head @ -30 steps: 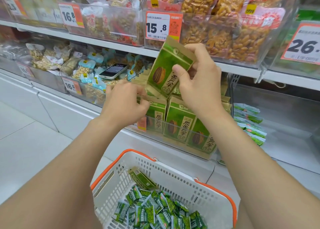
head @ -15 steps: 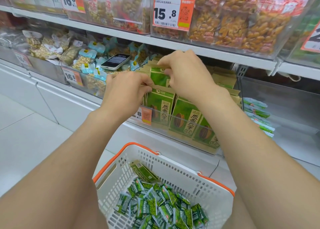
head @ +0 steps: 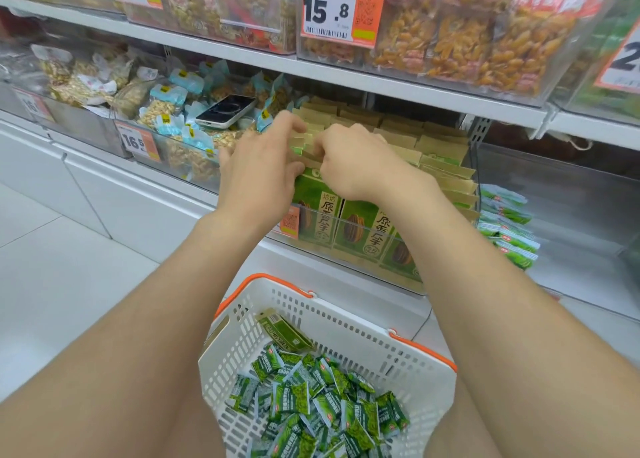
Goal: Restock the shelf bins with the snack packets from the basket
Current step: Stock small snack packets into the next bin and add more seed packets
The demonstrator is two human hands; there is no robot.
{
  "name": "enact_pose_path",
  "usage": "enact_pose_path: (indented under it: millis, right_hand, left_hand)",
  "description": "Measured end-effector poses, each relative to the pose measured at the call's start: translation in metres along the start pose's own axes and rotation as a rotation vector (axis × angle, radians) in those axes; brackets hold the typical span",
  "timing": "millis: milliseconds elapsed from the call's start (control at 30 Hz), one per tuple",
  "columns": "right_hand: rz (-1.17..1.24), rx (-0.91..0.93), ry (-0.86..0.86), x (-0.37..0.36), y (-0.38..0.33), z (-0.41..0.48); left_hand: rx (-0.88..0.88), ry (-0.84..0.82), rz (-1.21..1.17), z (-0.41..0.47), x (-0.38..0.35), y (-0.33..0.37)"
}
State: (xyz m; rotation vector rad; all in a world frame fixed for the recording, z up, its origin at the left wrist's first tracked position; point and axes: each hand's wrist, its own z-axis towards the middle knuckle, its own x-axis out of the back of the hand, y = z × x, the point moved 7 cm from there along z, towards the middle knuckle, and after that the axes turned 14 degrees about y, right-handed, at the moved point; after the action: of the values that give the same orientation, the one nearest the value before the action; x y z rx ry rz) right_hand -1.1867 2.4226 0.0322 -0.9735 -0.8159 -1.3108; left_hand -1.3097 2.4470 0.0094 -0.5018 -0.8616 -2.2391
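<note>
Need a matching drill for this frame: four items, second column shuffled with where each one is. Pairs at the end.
Items
1. phone
2. basket
3. 15.8 price tag
4. seed packets

Places
A. fixed to the front of the upper bin
B. lying on the blue-topped nut packets
C. standing upright in rows, one shelf below the tag
D. lowest in view, holding small green packets

Pairs: 1-B, 2-D, 3-A, 4-C
</note>
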Motion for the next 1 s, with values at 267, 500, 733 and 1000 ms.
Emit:
enact_pose_path:
  millis: [267,500,733,1000]
  right_hand:
    - [0.018,0.146,0.556,0.042,-0.012,-0.057]
    - [-0.017,0.184,-0.172,-0.034,-0.009,-0.135]
    - [-0.165,0.250,-0.646,-0.123,0.004,-0.198]
    - [-0.171,0.345,-0.781,-0.162,-0.007,-0.211]
  left_hand:
    - [-0.141,0.112,-0.037,-0.020,0.021,0.022]
    - [-0.229,-0.618,0.221,-0.106,-0.043,0.014]
    - [-0.324,-1.098,0.487,-0.207,-0.120,-0.049]
    - [0.127,-1.011,0.449,-0.272,-0.167,-0.132]
